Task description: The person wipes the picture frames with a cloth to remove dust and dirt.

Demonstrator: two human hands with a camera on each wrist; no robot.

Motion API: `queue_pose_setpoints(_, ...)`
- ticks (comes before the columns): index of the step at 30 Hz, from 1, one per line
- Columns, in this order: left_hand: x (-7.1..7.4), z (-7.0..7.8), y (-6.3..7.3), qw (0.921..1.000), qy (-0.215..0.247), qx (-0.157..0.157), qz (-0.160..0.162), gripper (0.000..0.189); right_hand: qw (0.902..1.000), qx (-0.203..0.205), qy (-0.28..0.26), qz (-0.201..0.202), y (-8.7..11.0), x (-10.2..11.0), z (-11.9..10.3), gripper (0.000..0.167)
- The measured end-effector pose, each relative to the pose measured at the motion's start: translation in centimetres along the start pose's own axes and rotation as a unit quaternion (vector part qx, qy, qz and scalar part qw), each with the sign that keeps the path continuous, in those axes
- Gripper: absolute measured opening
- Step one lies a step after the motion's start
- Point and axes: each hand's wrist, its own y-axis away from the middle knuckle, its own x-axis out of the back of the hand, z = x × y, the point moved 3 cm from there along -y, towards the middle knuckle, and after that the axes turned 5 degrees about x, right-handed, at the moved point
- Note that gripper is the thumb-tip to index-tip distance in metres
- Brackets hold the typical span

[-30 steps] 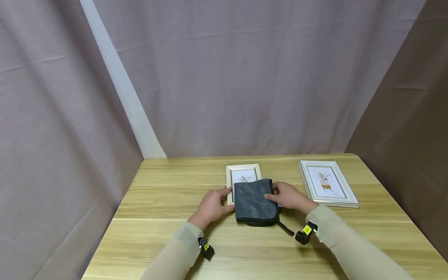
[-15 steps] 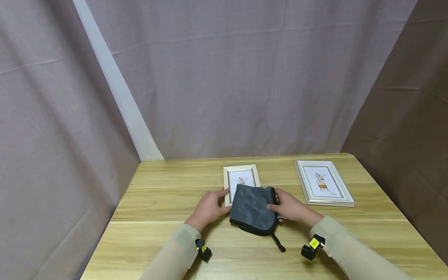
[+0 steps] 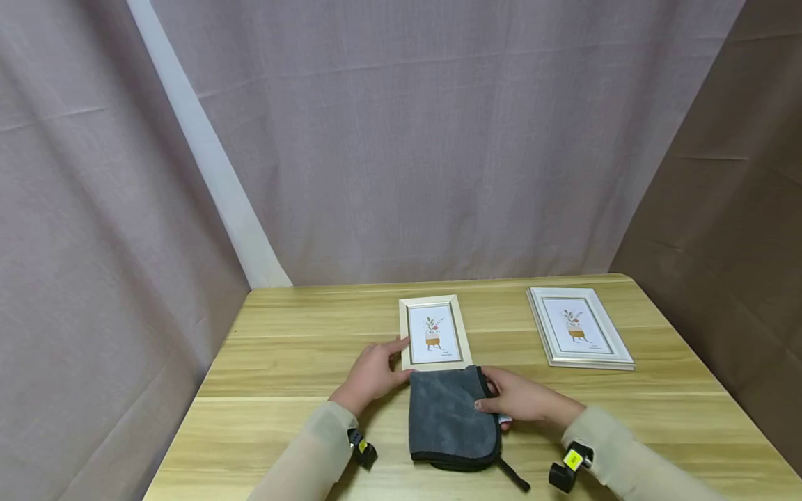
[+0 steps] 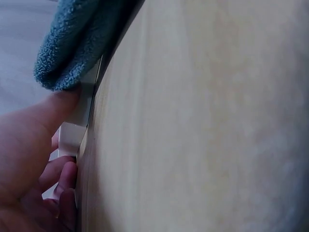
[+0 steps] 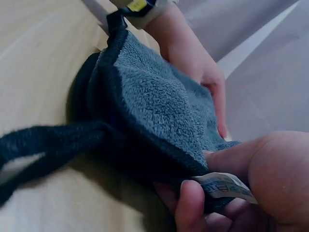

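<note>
On the table (image 3: 282,376) we see a pale picture frame (image 3: 435,334) lying face up, with the person's left hand (image 3: 372,376) at its near left corner. The fingers are bent and set against the left side of the frame, the thumb reaches to its near edge, and only a narrow space separates the two, so the corner is gripped between them. From the left wrist we see a fold of cloth (image 3: 451,417) hanging right over that thumb. The cloth, grey with black edging and folded into a pad, lies on the near side of the frame, its far edge right up to the frame's near edge; we cannot tell whether they touch. The right hand (image 3: 523,398) pinches the cloth by its right side: the thumb presses on top, the other fingers curl underneath, and they close up on its thickness. In the right wrist view a small printed label (image 5: 222,185) pokes out between that thumb and the fingers, and a black loop (image 3: 514,474) trails from the cloth's near corner. Well apart to the right we see a white frame (image 3: 579,328) holding a similar plant picture.
</note>
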Motion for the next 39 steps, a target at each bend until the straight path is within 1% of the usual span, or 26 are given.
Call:
queue_pose_setpoints(5, 0.3, 0.3, 0.3, 1.0, 0.002, 0.006, -0.003, 0.079, 0.9999, -0.006, -0.001, -0.016, 0.3, -0.9, -0.1, 0.065)
queue_pose_setpoints(6, 0.3, 0.4, 0.3, 1.0, 0.003, 0.008, -0.005, 0.08, 0.9998, -0.009, 0.006, -0.017, 0.3, -1.0, -0.1, 0.067)
queue_pose_setpoints(8, 0.3, 0.4, 0.3, 0.9999, 0.003, 0.008, -0.005, 0.081, 0.999, -0.007, 0.042, -0.017, 0.4, -1.0, -0.3, 0.073)
queue_pose_setpoints(9, 0.3, 0.4, 0.4, 0.9999, 0.004, 0.009, -0.007, 0.082, 0.9981, -0.003, 0.059, -0.019, 0.5, -1.0, -0.5, 0.071)
queue_pose_setpoints(11, 0.3, 0.4, 0.4, 0.9999, 0.006, 0.011, -0.009, 0.082, 0.9944, 0.008, 0.103, -0.023, 0.5, -0.7, -1.0, 0.063)
queue_pose_setpoints(13, 0.3, 0.4, 0.4, 0.9999, 0.007, 0.013, -0.01, 0.082, 0.9882, 0.016, 0.151, -0.019, 0.4, -0.1, -1.5, 0.048)
queue_pose_setpoints(15, 0.2, 0.3, 0.3, 0.9998, 0.007, 0.014, -0.01, 0.082, 0.9851, 0.019, 0.171, -0.008, 0.1, 0.8, -1.7, 0.034)
queue_pose_setpoints(17, 0.2, 0.3, 0.3, 0.9998, 0.008, 0.015, -0.01, 0.082, 0.9836, 0.015, 0.179, 0.017, -0.3, 2.0, -1.8, 0.03)
queue_pose_setpoints(18, 0.2, 0.3, 0.3, 0.9998, 0.008, 0.015, -0.009, 0.082, 0.9845, 0.012, 0.172, 0.033, -0.6, 2.6, -1.7, 0.031)
queue_pose_setpoints(19, 0.2, 0.3, 0.3, 0.9998, 0.007, 0.017, -0.01, 0.082, 0.986, 0.012, 0.159, 0.047, -1.0, 3.1, -1.7, 0.032)
queue_pose_setpoints(21, 0.2, 0.3, 0.4, 0.9997, 0.008, 0.019, -0.01, 0.082, 0.9851, 0.019, 0.152, 0.078, -2.0, 4.2, -1.3, 0.039)
queue_pose_setpoints(23, 0.2, 0.3, 0.4, 0.9996, 0.01, 0.021, -0.013, 0.082, 0.9806, 0.025, 0.166, 0.102, -3.0, 4.9, -1.2, 0.05)
queue_pose_setpoints(24, 0.2, 0.3, 0.4, 0.9996, 0.011, 0.023, -0.015, 0.082, 0.9761, 0.03, 0.186, 0.109, -3.5, 5.2, -1.1, 0.055)
queue_pose_setpoints(26, 0.3, 0.3, 0.4, 0.9996, 0.011, 0.023, -0.014, 0.081, 0.9637, 0.039, 0.236, 0.119, -4.6, 5.6, -1.0, 0.065)
queue_pose_setpoints(28, 0.2, 0.2, 0.4, 0.9996, 0.01, 0.021, -0.015, 0.082, 0.9553, 0.042, 0.267, 0.119, -5.4, 5.7, -0.9, 0.072)
queue_pose_setpoints(32, 0.0, 0.3, 0.5, 0.9997, 0.007, 0.019, -0.016, 0.082, 0.9575, 0.039, 0.266, 0.106, -6.8, 5.9, -0.5, 0.075)
queue_pose_setpoints(34, -0.1, 0.4, 0.5, 0.9996, 0.007, 0.02, -0.017, 0.081, 0.9564, 0.039, 0.273, 0.096, -7.2, 5.9, -0.6, 0.075)
queue_pose_setpoints(35, -0.1, 0.5, 0.5, 0.9996, 0.009, 0.022, -0.016, 0.081, 0.9543, 0.037, 0.282, 0.091, -7.3, 6.0, -0.7, 0.075)
queue_pose_setpoints(37, -0.1, 0.7, 0.4, 0.9995, 0.012, 0.023, -0.016, 0.081, 0.9442, 0.04, 0.316, 0.083, -7.5, 6.1, -1.0, 0.075)
queue_pose_setpoints(39, -0.2, 0.8, 0.4, 0.9995, 0.013, 0.022, -0.015, 0.081, 0.9369, 0.038, 0.341, 0.07, -7.6, 6.0, -1.1, 0.075)
